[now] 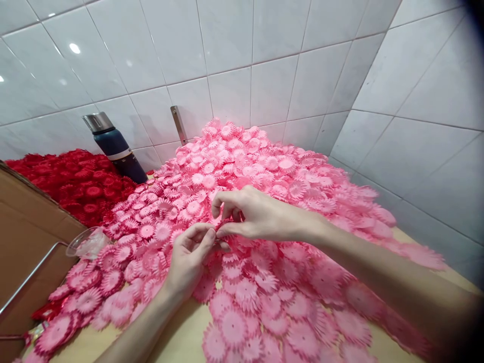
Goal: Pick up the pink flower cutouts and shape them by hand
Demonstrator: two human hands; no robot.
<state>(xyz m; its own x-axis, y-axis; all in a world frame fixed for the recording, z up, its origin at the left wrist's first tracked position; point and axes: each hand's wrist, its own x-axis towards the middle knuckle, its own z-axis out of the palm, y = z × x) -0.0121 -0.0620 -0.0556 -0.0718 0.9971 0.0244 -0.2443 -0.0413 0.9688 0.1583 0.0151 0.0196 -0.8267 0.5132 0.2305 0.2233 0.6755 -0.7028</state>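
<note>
My left hand (191, 254) and my right hand (251, 214) meet at the fingertips over a large heap of pink fringed discs (245, 295). Thumb and fingers of the left are pinched together. From the right side my other hand reaches in, its thumb and fingertips closed at the same spot and the index finger arched above. Whatever small thing lies between them is mostly hidden by the fingers; a bit of reddish pink shows there. Many discs have toothed edges and a small dark hole in the middle.
A dark blue bottle (120, 151) with a steel cap leans at the left, beside a pile of red fringed discs (91, 189). Nearer are a clear plastic cup (88, 243) and a cardboard box (34, 237). White tiled walls (230, 45) stand behind the tabletop (185, 327).
</note>
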